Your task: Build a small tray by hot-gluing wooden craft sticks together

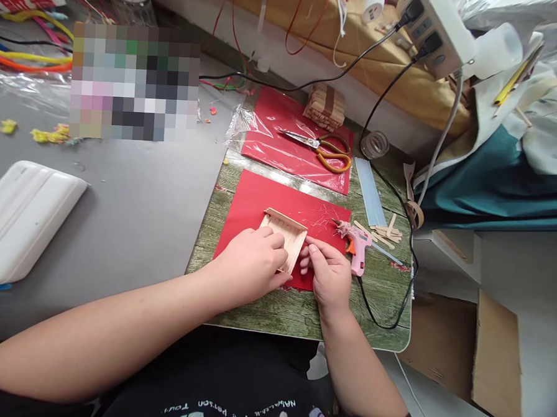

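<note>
A small panel of pale wooden craft sticks (295,239) lies over a red sheet (251,201), with a raised stick wall along its far edge. My left hand (254,260) is closed over its left and near part, fingers bent onto the wood and thumb at the near edge. At the panel's right edge, my right hand (329,278) is closed, its index fingertip and thumb at the side; whether something small sits between them is hidden. Just right of that hand lies a pink hot glue gun (359,253), its nozzle over the red sheet amid thin glue strings.
Scissors (326,147) lie on a wrapped red pack (273,127), beside a bundle of craft sticks (325,106). Glue sticks (370,191) and loose craft sticks (389,230) lie right. A black cord (413,259) loops along the table edge. A white case (30,214) sits left.
</note>
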`<state>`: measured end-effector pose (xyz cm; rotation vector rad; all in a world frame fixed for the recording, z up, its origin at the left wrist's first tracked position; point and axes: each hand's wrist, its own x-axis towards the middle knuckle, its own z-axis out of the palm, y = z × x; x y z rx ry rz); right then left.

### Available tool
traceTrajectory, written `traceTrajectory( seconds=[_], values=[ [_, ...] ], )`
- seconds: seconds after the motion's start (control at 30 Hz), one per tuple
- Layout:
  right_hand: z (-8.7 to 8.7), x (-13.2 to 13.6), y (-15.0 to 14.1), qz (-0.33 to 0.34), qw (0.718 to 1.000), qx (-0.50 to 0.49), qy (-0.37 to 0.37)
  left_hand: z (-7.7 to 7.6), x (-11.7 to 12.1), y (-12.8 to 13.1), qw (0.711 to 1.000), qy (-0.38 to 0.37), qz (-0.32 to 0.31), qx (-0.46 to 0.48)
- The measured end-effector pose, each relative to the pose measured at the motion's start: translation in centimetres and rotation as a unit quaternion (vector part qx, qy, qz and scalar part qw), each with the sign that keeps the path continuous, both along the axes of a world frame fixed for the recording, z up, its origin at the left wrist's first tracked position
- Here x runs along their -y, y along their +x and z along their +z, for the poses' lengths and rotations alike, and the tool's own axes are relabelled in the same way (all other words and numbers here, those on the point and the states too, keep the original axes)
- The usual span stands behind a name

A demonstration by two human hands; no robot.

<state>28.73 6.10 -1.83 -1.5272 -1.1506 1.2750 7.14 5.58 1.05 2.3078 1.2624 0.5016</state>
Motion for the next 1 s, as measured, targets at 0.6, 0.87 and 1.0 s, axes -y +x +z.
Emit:
traceTrajectory(
  seconds=[0.6, 0.87, 1.0],
  values=[
    [0.03, -0.27, -0.21, 0.002, 1.0, 0.003, 0.006, -0.03, -0.13, -0.09, 1.0, -0.005, -0.02, -0.002],
    [0.36, -0.58, -0.7, -0.014, 1.0, -0.001, 0.013, -0.15, -0.07, 0.01, 1.0, -0.001, -0.01, -0.001],
    [0.31, -0.56, -0.66, -0.01, 1.0, 0.004, 0.028, -0.09, -0.12, 0.09, 1.0, -0.001, -0.009, -0.007]
  ],
)
